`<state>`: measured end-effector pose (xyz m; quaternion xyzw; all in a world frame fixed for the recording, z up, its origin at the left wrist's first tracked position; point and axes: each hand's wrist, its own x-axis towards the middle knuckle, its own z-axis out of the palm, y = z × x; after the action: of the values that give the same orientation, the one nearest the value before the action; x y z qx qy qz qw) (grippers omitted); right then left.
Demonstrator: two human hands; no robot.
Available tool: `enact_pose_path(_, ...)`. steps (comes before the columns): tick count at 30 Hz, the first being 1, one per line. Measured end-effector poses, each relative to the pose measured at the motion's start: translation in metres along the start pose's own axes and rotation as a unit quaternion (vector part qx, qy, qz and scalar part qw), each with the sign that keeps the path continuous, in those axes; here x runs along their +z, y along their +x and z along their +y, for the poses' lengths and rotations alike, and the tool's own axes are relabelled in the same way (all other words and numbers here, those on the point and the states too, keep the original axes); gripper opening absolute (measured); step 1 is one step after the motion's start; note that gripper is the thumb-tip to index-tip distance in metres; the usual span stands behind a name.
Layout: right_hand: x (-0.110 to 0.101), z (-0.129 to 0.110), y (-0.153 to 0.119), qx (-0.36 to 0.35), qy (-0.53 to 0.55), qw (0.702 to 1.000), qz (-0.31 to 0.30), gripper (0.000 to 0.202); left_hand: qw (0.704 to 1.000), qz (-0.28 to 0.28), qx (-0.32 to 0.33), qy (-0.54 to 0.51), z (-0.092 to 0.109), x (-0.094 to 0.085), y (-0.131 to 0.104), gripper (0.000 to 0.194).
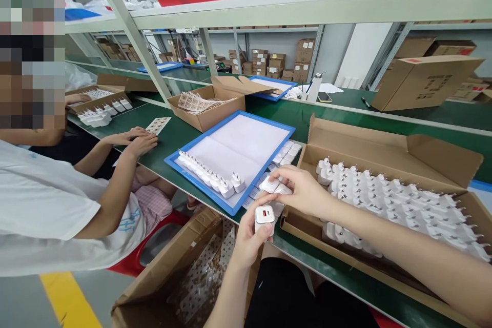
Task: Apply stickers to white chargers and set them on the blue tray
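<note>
My left hand (251,238) is closed around a white plug charger (264,215), whose end with a red port and a smaller port faces up. Just above it, my right hand (298,189) curls its thumb and fingers around another white charger (270,184), partly covered by the fingers. More white chargers (288,152) lie in rows behind that hand. To the left, a blue-rimmed tray (246,138) bears a row of chargers (207,174) with their pins up.
An open carton (307,223) of chargers stands at right. A carton of label sheets (200,107) sits behind the tray. A bin carton (154,271) is below the table edge. At left, a co-worker's hands (140,138) touch a label sheet (158,125). A shelf (269,13) runs overhead.
</note>
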<state>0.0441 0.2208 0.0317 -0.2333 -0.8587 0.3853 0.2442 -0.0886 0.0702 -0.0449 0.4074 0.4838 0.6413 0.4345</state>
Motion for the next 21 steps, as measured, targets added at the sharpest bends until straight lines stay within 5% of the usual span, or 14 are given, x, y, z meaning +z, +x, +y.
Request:
enact_pose_path(7, -0.003, 0.002, -0.006, 0.041, 0.071, 0.996, 0.029, 0.015, 0.996, -0.039, 0.034, 0.070, 0.009, -0.003, 0.000, 0.071)
enact_pose_path(21, -0.035, -0.019, -0.011, -0.052, -0.038, 0.998, -0.010, 0.016, 0.972, -0.056, 0.089, 0.210, 0.023, 0.002, 0.013, 0.052)
